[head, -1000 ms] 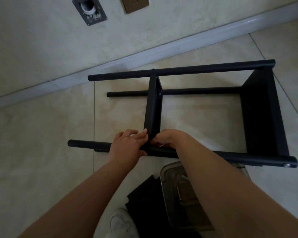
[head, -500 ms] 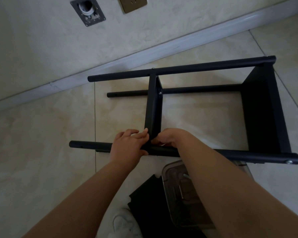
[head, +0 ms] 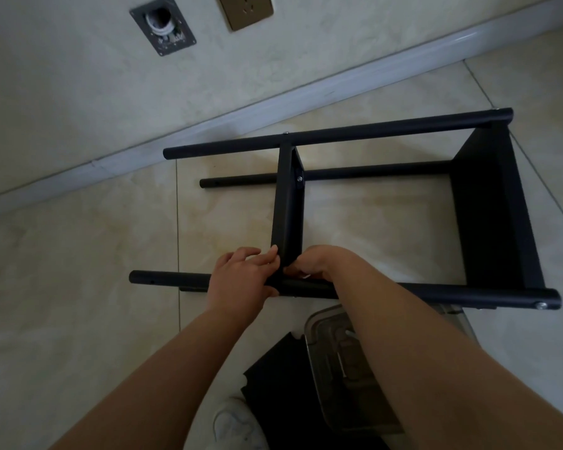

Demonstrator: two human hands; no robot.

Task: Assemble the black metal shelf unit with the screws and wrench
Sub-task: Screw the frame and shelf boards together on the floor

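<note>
Both forearms bare to the frame edge; no sleeves, watch or rings visible. Left hand (head: pixel 244 280) and right hand (head: pixel 319 264) ungloved. One white shoe (head: pixel 238 427) visible at bottom edge, beside dark garment (head: pixel 273 378), likely trousers.

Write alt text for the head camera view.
Both hands, the left hand and right hand, work at the joint where the middle shelf panel meets the near pole of a black shelf frame lying on a tiled floor.
</note>
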